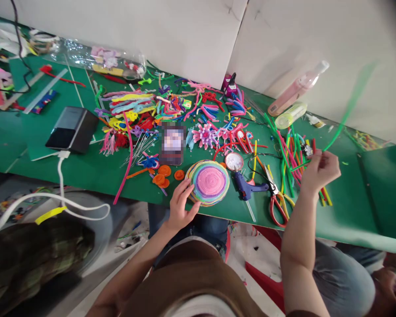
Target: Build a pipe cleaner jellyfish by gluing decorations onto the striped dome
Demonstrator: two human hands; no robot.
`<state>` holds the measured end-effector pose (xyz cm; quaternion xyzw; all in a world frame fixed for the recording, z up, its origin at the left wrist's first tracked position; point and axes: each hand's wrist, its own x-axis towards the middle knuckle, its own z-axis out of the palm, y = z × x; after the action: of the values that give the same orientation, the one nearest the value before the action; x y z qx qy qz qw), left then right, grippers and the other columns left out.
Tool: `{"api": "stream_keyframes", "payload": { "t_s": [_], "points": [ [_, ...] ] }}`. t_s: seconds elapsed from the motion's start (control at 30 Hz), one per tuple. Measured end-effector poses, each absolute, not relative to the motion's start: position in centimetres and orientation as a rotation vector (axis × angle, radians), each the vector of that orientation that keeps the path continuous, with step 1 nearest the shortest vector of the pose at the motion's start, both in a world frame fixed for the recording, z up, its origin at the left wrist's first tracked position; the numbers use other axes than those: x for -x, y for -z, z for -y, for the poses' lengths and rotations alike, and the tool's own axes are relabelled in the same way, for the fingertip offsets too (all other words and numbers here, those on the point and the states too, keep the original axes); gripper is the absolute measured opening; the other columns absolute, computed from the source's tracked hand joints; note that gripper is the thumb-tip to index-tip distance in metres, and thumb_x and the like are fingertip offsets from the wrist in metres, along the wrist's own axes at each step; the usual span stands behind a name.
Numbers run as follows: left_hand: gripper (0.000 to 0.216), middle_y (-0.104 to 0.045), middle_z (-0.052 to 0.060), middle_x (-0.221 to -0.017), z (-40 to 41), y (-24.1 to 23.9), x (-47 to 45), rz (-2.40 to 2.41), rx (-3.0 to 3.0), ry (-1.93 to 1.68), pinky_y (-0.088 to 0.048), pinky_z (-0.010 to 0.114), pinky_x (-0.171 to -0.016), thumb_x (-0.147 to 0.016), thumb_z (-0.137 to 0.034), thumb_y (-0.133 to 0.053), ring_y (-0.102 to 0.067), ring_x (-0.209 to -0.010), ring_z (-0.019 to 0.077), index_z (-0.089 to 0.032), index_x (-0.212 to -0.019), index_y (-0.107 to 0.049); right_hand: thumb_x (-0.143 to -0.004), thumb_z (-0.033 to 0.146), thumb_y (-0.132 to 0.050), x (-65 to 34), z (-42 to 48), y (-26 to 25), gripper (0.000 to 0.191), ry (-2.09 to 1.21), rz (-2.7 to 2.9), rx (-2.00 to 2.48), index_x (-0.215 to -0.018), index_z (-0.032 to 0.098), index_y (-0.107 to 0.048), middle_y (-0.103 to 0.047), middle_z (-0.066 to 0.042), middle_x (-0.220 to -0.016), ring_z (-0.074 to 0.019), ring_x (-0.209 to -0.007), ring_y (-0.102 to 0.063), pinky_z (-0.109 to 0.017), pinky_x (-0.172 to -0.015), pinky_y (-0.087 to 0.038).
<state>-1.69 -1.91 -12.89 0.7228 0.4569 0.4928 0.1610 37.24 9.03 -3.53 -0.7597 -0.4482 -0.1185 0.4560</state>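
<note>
Partly between right fingers (317, 159), green strip (338, 131)

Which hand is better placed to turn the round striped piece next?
Probably the left hand: its fingers touch the round striped piece, while the right hand is farther away, holding a green strip.

1 left hand (182, 208) and 1 right hand (321, 171) are showing. 1 rainbow disc (211, 181), 4 orange coils (165, 171), 1 glue gun (247, 187), 1 pink bottle (292, 94) are lying around. Pipe cleaners (130, 163) are overlapping, uncountable.
</note>
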Motion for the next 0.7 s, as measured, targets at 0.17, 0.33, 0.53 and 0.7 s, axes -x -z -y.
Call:
{"api": "stream_keyframes", "payload": {
  "t_s": [0.17, 0.33, 0.53, 0.7],
  "points": [
    [0.054, -0.051, 0.018, -0.13, 2.0, 12.9, 1.7, -1.333, -2.082, -1.389, -0.047, 0.048, -0.1, -0.084, -0.024, -0.06, -0.05, -0.125, 0.0301, -0.018, -0.135, -0.044, -0.084, 0.032, -0.058, -36.1, -8.0, 3.1, 0.02, 0.159, 1.161, 1.821, -0.082, 0.013, -0.064, -0.058, -0.001, -0.059, -0.0113, -0.052, -0.051, -0.026, -0.056, -0.041],
    [0.048, -0.055, 0.013, -0.115, 2.1, 12.6, 1.4, -1.428, -2.086, -1.418, -0.05, 0.044, -0.092, -0.083, -0.029, -0.065, -0.056, -0.109, 0.0266, -0.02, -0.127, -0.049, -0.085, 0.03, -0.055, -34.1, -6.7, 2.0, 0.021, 0.108, 1.166, 1.653, -0.082, 0.012, -0.066, -0.055, 0.001, -0.057, -0.0097, -0.047, -0.048, -0.024, -0.05, -0.037],
    [0.046, -0.054, 0.012, -0.11, 2.1, 11.9, 1.0, -1.426, -2.069, -1.394, -0.05, 0.041, -0.09, -0.08, -0.028, -0.07, -0.054, -0.104, 0.0245, -0.018, -0.122, -0.052, -0.084, 0.033, -0.059, -31.9, -4.7, 1.4, 0.019, -0.193, 1.28, 1.675, -0.08, 0.015, -0.065, -0.06, 0.001, -0.059, -0.0113, -0.052, -0.053, -0.025, -0.053, -0.041],
    [0.036, -0.057, 0.01, -0.107, 1.8, 10.8, 1.2, -1.375, -2.042, -1.342, -0.051, 0.039, -0.088, -0.082, -0.025, -0.067, -0.057, -0.101, 0.0223, -0.019, -0.115, -0.056, -0.084, 0.039, -0.06, -30.2, -3.6, 1.5, 0.021, -0.345, 1.285, 1.65, -0.081, 0.018, -0.065, -0.056, 0.003, -0.057, -0.0113, -0.05, -0.051, -0.025, -0.051, -0.041]
  ]
}}
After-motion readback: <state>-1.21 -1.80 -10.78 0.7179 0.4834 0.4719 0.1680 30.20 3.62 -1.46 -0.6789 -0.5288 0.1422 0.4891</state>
